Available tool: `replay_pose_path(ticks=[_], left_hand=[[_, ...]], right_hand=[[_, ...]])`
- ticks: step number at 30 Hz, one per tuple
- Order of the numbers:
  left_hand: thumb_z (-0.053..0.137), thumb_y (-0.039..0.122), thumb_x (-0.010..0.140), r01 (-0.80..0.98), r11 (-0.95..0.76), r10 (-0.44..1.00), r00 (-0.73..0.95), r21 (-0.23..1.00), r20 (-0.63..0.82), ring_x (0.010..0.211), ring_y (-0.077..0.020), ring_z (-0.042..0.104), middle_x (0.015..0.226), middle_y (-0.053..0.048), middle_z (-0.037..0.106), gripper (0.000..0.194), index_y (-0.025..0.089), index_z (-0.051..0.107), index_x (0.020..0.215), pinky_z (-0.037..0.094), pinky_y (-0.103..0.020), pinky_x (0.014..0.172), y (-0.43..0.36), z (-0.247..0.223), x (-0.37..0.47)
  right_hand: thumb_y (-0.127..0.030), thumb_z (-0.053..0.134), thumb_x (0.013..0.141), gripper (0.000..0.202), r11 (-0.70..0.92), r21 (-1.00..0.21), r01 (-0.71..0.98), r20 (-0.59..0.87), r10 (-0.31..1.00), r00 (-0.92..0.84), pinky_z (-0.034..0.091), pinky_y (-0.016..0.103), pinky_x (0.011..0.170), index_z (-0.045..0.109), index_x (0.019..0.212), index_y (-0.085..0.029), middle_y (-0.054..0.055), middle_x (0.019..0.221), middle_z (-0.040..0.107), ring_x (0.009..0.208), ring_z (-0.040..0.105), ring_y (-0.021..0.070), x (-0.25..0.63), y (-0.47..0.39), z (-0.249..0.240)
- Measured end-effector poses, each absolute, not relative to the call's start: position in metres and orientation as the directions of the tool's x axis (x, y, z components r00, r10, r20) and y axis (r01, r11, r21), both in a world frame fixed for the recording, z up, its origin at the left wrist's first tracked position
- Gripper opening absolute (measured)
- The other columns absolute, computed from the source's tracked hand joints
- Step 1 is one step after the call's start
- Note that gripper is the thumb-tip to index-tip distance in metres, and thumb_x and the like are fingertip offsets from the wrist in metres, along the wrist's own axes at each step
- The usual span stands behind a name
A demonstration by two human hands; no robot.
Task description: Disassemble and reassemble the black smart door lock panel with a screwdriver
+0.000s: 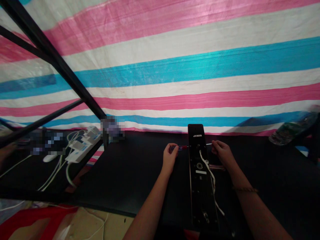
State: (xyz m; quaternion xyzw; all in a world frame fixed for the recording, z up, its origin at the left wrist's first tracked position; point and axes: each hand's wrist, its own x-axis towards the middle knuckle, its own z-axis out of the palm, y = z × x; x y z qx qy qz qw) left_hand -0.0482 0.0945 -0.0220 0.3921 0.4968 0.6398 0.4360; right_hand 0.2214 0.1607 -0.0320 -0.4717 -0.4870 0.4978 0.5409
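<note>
A long black panel-like device stands on the black table in front of me, with a white cable running from its face down to the right. To its left, my left hand is closed around the red and dark handle of a screwdriver, which points at the device's edge. On the other side, my right hand pinches a thin metal rod that sticks out beside the device. Whether rod and screwdriver are one piece is hidden by the device. Below my right hand lies a pinkish, shiny handle-like object.
A white power strip with plugs and cables lies at the left behind a black metal frame. A clear plastic bottle leans at the far right. Striped plastic sheeting hangs behind the black table.
</note>
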Motion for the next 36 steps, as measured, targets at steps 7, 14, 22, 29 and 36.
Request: replay_pose_path(ticks=[7,14,22,29,36], left_hand=[[0.081,0.053,0.074,-0.138,-0.114,0.946,-0.319,0.984,0.065,0.056,-0.0106,0.052,0.065,0.003,0.058,0.040,0.018,0.067,0.085,0.039,-0.023,0.053,0.0930,-0.0194,-0.0479],[0.080,0.053,0.075,-0.131,-0.103,0.946,-0.318,0.986,0.057,0.055,-0.0109,0.053,0.064,0.002,0.059,0.039,0.017,0.067,0.086,0.040,-0.022,0.053,0.0916,-0.0166,-0.0466],[0.079,0.051,0.076,-0.139,-0.105,0.946,-0.320,0.985,0.056,0.054,-0.0105,0.052,0.064,0.003,0.058,0.039,0.017,0.068,0.094,0.040,-0.022,0.052,0.0915,-0.0164,-0.0460],[0.081,0.047,0.075,-0.130,-0.115,0.946,-0.318,0.985,0.069,0.056,-0.0107,0.052,0.066,0.003,0.059,0.036,0.018,0.070,0.093,0.040,-0.022,0.053,0.0917,-0.0162,-0.0470],[0.079,0.049,0.077,-0.131,-0.110,0.950,-0.307,0.985,0.065,0.057,-0.0113,0.053,0.064,0.003,0.058,0.036,0.017,0.069,0.092,0.040,-0.023,0.054,0.0922,-0.0176,-0.0458]], right_hand=[[-0.057,0.085,0.068,0.045,0.039,-0.996,-0.076,0.041,0.999,-0.025,0.043,0.023,0.053,0.073,0.085,-0.018,-0.001,0.067,0.066,0.057,0.056,0.0111,0.2246,0.1622,-0.0361],[-0.059,0.087,0.063,0.049,0.017,-0.992,-0.122,0.016,1.000,0.011,0.049,0.026,0.056,0.073,0.088,-0.019,0.002,0.073,0.070,0.060,0.062,0.0139,0.2221,0.1613,-0.0347],[-0.057,0.086,0.067,0.046,0.011,-0.970,-0.242,-0.017,0.994,0.112,0.033,0.024,0.039,0.059,0.062,-0.021,-0.005,0.054,0.050,0.043,0.040,0.0074,0.2200,0.1593,-0.0286],[-0.058,0.086,0.066,0.043,0.051,-0.973,-0.227,0.031,0.995,0.090,0.040,0.024,0.045,0.066,0.070,-0.020,-0.003,0.059,0.057,0.049,0.047,0.0092,0.2195,0.1604,-0.0320],[-0.058,0.086,0.066,0.046,0.064,-0.964,-0.257,0.037,0.993,0.110,0.035,0.024,0.041,0.058,0.064,-0.021,-0.005,0.055,0.049,0.045,0.040,0.0078,0.2181,0.1586,-0.0273]])
